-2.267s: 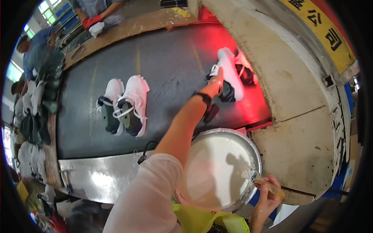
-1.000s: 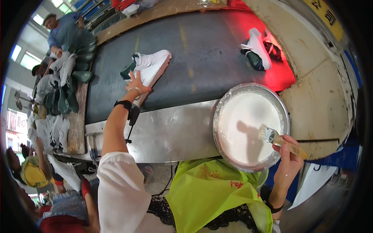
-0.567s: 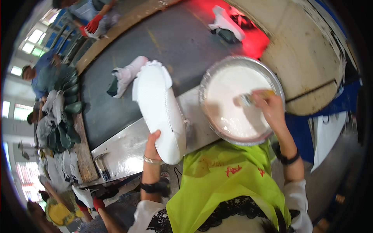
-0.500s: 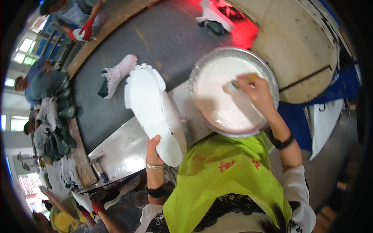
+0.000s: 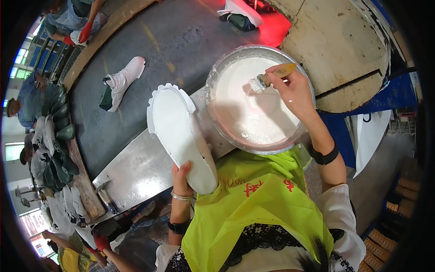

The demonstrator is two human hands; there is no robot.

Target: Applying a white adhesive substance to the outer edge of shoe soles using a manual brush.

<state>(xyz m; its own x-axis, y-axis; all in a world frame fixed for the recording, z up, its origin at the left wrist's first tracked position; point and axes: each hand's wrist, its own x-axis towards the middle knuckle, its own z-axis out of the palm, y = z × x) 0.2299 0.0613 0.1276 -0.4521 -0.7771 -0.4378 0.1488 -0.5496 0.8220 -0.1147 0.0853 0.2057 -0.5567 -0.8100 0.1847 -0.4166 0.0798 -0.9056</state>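
My left hand (image 5: 181, 180) grips a white shoe upper (image 5: 174, 120) near its heel. Its flat, stitched bottom faces up, and a scalloped edge runs round the toe. In my right hand (image 5: 292, 90) is a brush (image 5: 259, 84) with a yellowish wooden handle, pinched between thumb and fingers. The bristles are coated white and sit over or at the surface of the white liquid (image 5: 244, 113); whether they touch it I cannot tell. That liquid fills much of a wide metal bowl (image 5: 272, 148), just right of the shoe upper.
On the dark belt (image 5: 158, 54) lie a white and green shoe (image 5: 124, 84) and another shoe (image 5: 240, 16) beside red light. A metal ledge (image 5: 131, 165) bears a tool (image 5: 106, 197). Shoes crowd a rack (image 5: 59, 154); red-gloved co-workers (image 5: 86, 32) stand left. A beige board (image 5: 344, 45) is right.
My right hand has moved the brush toward the far side of the bowl, and it is no longer blurred. The whole view has shifted slightly, so the bowl and belt shoes appear further left.
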